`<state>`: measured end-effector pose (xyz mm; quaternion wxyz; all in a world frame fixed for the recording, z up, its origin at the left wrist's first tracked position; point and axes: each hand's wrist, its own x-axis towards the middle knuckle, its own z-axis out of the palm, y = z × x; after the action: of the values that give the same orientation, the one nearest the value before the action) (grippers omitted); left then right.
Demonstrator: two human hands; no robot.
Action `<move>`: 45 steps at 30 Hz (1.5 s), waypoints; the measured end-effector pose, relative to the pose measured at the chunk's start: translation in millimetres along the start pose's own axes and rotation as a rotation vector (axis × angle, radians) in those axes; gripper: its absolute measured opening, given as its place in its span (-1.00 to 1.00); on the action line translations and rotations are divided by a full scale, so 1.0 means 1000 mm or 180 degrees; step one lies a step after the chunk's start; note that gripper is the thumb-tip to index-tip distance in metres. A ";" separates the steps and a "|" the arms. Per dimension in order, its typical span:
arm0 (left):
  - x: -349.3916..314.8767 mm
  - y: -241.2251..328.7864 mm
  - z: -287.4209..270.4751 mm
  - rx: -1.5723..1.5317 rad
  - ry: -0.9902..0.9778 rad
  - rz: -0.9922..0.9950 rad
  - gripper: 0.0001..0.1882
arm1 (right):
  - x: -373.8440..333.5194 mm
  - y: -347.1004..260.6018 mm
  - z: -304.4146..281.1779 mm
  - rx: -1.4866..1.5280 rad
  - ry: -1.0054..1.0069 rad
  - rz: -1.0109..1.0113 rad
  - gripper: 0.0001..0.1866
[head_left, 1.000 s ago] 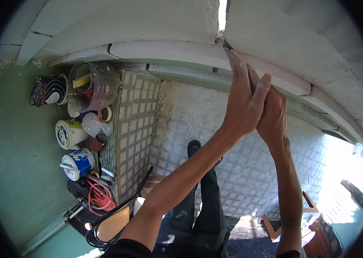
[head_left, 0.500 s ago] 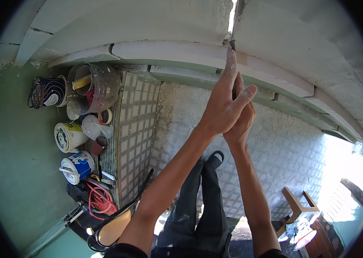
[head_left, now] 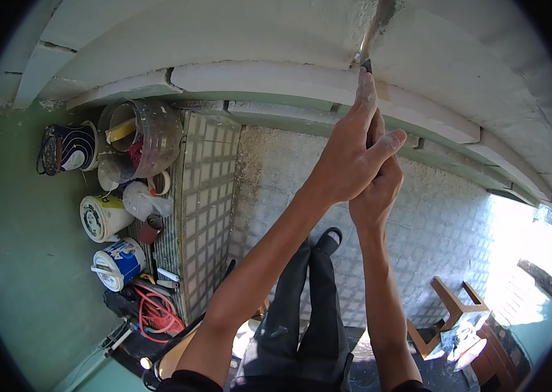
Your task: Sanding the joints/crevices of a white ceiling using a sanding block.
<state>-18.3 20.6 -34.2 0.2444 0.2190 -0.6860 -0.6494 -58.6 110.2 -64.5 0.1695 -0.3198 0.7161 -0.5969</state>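
Note:
Both arms reach up toward the pale plastered surface (head_left: pixel 276 32) above a white moulding. My left hand (head_left: pixel 348 150) is closed against the right one, its whitish, dusty fingers pointing up and its thumb to the right. Below and behind it, my right hand (head_left: pixel 375 189) wraps round the same handle, mostly hidden by the left. The tool looks like a putty knife (head_left: pixel 367 65). Only a dark bit of it shows clearly past the fingertips, against a narrow grey-brown streak (head_left: pixel 377 29) on the plaster. Pale dust marks the left thumb.
At left, a clear plastic tub (head_left: pixel 165 140), a yellow-rimmed bucket (head_left: pixel 109 219), a blue-and-white bucket (head_left: pixel 129 258) and a coiled red hose (head_left: pixel 158 310) crowd a ledge. A brown stool (head_left: pixel 452 304) stands at lower right. White moulding (head_left: pixel 256 78) runs across the top.
Both hands have shifted slightly right together with the tool, still joined. The bright white strip beyond the fingertips has shrunk to a small glint.

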 end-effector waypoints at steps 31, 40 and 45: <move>-0.164 -0.021 0.024 0.0189 0.1072 -0.0644 -0.37 | -0.138 -0.007 -0.001 0.0148 -0.0662 0.0840 -0.52; -0.300 -0.001 -0.032 -0.0066 0.2930 -0.1750 -0.52 | -0.195 -0.031 0.084 -0.0144 -0.2324 0.0700 -0.51; -0.389 -0.021 -0.086 -0.0636 0.4523 -0.1697 -0.60 | -0.261 -0.053 0.181 -0.0043 -0.3496 -0.0144 -0.49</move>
<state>340.2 192.1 -72.1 0.4804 0.7190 -0.2260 -0.4485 260.9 143.2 -91.3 0.5034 -0.6007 0.5190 -0.3412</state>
